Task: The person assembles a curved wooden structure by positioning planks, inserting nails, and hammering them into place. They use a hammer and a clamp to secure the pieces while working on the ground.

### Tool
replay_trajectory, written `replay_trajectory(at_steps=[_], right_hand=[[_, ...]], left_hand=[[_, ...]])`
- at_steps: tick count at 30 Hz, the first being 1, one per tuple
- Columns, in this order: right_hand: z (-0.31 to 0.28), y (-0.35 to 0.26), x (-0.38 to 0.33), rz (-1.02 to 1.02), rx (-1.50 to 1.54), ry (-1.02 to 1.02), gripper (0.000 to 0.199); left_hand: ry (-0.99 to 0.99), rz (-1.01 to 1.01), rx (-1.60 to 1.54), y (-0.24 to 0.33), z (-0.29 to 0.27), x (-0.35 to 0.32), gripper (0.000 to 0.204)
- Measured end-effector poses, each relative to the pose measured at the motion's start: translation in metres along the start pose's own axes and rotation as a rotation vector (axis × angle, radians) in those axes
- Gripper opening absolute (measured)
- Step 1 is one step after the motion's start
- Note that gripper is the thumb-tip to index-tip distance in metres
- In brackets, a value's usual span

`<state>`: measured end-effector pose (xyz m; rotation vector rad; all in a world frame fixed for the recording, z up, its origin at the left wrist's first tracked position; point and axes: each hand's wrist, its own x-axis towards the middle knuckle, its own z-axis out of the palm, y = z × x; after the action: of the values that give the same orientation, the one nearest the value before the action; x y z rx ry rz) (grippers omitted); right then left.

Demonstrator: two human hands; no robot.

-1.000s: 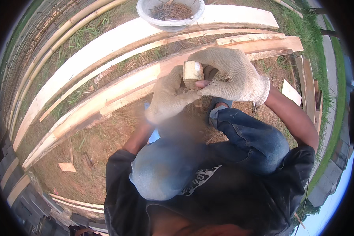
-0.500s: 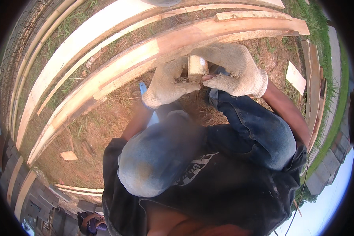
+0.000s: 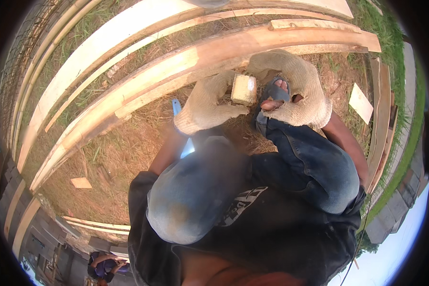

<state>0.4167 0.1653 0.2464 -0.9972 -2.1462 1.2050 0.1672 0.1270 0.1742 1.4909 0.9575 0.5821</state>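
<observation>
Right of the wooden block (image 3: 244, 89), your right hand (image 3: 301, 90) has fingers spread; your left hand (image 3: 207, 102) curls round it (can't tell if pinching). Likely light, stiff: grasp opposite sides.

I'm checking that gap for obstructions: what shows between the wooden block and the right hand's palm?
The head view shows a sandaled foot between the wooden block and right hand, apparently below them.

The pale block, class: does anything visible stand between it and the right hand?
Nothing visible does. The right hand curves open beside the pale block; the sandalled foot showing between them appears lower, out of the way.
</observation>
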Motion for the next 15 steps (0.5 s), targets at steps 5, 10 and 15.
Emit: replay_trajectory(at_steps=[5,10,15], right_hand=[[0.007,-0.014,0.019,-0.004,-0.180,-0.027,0.064],[0.013,0.000,0.010,0.029,-0.101,-0.010,0.057],[-0.001,-0.014,0.013,-0.044,-0.356,-0.148,0.061]], left_hand=[[0.124,-0.007,-0.226,-0.012,0.012,-0.001,0.074],[0.305,0.109,-0.115,-0.005,0.015,-0.003,0.083],[0.356,0.277,0.129,-0.005,0.007,-0.010,0.080]])
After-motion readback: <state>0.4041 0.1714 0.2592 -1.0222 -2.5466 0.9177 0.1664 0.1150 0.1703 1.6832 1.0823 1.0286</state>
